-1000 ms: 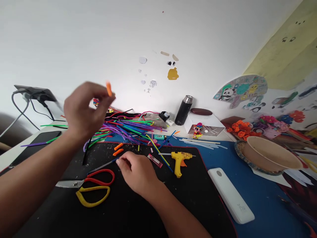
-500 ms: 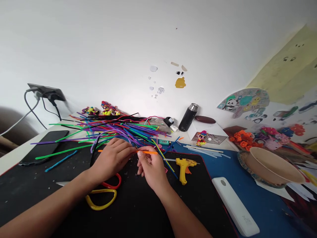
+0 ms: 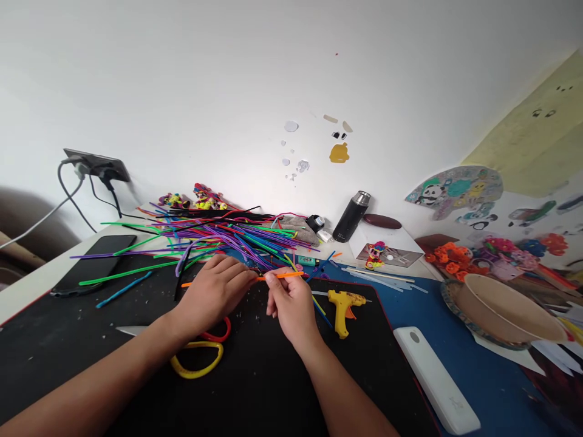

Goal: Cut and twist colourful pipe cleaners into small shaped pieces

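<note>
An orange pipe cleaner [image 3: 291,275] runs between my two hands above the black mat. My left hand [image 3: 217,288] is closed over it, and a short orange end sticks out past the hand on the left. With thumb and fingers, my right hand [image 3: 288,300] pinches the same pipe cleaner, its other end showing beyond the thumb. Scissors with red and yellow handles [image 3: 198,361] lie partly under my left forearm. Behind the hands spreads a heap of coloured pipe cleaners [image 3: 241,240]. My palms hide the middle of the orange one in part.
A yellow glue gun [image 3: 344,309] lies right of my right hand, near a long white case [image 3: 435,376]. At the back stand a black flask [image 3: 351,216] and a small colourful figure [image 3: 375,255]. A phone [image 3: 98,261] is at left, a bowl [image 3: 510,306] at right.
The whole view has shifted slightly, moving the scene to the right. My right hand sits slightly further from the left one, and the orange pipe cleaner's right end now tilts up.
</note>
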Demonstrator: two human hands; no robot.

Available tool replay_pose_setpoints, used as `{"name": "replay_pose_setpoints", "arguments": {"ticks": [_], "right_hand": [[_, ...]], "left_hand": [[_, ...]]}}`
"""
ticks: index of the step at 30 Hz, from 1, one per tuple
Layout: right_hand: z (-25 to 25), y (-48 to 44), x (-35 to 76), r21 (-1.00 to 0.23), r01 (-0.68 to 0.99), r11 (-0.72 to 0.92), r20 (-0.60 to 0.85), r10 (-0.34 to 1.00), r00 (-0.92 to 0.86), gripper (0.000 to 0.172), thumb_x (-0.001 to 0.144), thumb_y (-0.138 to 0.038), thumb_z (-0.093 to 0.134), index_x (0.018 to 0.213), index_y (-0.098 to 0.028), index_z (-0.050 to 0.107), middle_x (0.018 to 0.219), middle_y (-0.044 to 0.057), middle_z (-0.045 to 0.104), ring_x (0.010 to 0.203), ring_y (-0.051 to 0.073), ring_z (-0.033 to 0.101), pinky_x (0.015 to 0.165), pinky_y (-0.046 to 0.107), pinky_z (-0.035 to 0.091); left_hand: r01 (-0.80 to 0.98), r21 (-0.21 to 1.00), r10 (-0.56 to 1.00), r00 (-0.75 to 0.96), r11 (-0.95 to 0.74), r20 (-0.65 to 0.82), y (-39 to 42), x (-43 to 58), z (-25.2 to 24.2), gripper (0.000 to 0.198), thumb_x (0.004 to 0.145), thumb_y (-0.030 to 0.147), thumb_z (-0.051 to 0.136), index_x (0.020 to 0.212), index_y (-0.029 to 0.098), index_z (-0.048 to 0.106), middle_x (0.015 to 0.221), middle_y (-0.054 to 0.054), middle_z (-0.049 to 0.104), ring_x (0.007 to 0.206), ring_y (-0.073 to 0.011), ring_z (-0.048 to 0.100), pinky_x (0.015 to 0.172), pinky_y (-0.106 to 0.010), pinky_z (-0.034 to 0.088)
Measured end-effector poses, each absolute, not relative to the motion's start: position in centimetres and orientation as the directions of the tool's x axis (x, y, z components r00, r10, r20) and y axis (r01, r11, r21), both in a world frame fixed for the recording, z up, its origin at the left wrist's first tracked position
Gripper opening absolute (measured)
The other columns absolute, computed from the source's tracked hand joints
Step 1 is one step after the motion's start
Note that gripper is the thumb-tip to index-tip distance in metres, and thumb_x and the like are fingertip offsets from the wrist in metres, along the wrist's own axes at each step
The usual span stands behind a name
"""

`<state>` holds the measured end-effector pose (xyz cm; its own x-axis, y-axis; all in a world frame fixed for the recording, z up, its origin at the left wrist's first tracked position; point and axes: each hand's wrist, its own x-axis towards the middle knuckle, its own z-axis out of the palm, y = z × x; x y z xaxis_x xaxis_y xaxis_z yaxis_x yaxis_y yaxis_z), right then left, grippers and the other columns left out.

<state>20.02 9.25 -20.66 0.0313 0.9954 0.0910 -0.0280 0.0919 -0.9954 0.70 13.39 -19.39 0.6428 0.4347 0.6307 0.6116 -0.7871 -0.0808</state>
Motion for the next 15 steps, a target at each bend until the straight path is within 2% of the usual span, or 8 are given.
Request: {"name": "replay_pose_setpoints", "arguments": {"ticks": [3,6,11,15], "right_hand": [[-20.2,9.5,20.6,-0.994,-0.05,0.102,0.096,0.989,0.109,0.042,0.094,-0.058,0.067,0.093,-0.017,0.065,0.051,-0.006,0.053,0.04,0.01,0.05,0.04,0.02,0.036],[-19.8,9.9,21.1,-0.987,-0.134,0.089,0.065,0.983,0.174,0.047,0.089,-0.064,0.072,0.09,-0.018,0.064,0.051,-0.007,0.051,0.039,0.01,0.049,0.038,0.02,0.034],[-19.9,10.4,21.6,-0.952,-0.294,0.088,0.015,0.971,0.24,0.049,0.081,-0.064,0.081,0.084,-0.02,0.059,0.053,-0.008,0.05,0.039,0.01,0.048,0.037,0.02,0.031],[-19.9,10.7,22.0,-0.926,-0.365,0.098,-0.016,0.955,0.298,0.052,0.077,-0.062,0.086,0.078,-0.02,0.056,0.053,-0.009,0.048,0.039,0.008,0.046,0.037,0.02,0.03]], "left_hand": [[0.653,-0.003,0.512,0.596,-0.758,0.619,14.1,-0.3,-19.5,0.025,0.107,0.031,0.052,0.099,0.022,0.075,0.087,-0.005,0.077,0.081,-0.0213,0.067,0.08,-0.038,0.045],[0.678,0.129,0.601,0.526,-0.724,0.602,15.0,-1.5,-19.5,0.032,0.107,0.039,0.052,0.096,0.022,0.077,0.085,-0.006,0.077,0.08,-0.0222,0.066,0.081,-0.037,0.044],[0.65,0.427,0.759,0.395,-0.629,0.518,16.6,-3.3,-19.4,0.035,0.101,0.049,0.058,0.092,0.024,0.08,0.086,-0.006,0.079,0.08,-0.0231,0.068,0.08,-0.032,0.046],[0.536,0.695,0.874,0.218,-0.48,0.435,17.7,-4.6,-19.3,0.037,0.089,0.058,0.071,0.084,0.023,0.079,0.087,-0.006,0.079,0.081,-0.0244,0.07,0.077,-0.03,0.049]]}}
